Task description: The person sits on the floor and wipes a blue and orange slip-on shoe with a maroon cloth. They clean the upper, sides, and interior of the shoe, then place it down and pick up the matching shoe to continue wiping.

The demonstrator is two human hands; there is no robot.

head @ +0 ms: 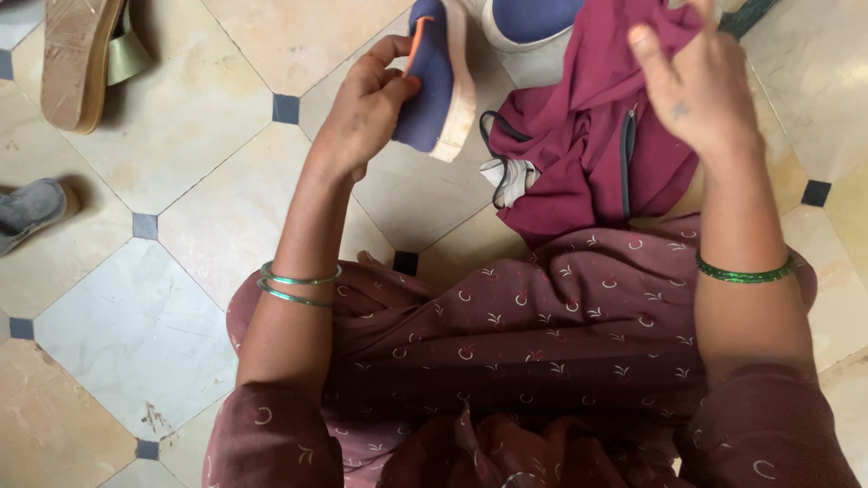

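Person seated on tiled floor (181, 217), patterned maroon garment over lap. Left hand (366, 108) grips blue shoe (432, 77) by heel edge, thumb at orange trim, shoe tipped on side, pale sole facing right, likely for look at side. Right hand (692, 81) pinches fold of maroon jacket (588, 145), fingers partly spread, cloth lifted off heap, rest on floor just beside shoe. Second blue shoe (529, 18) at top edge. Tan sandal (77, 59) upturned top left; grey shoe (32, 208) at left edge, both well apart.
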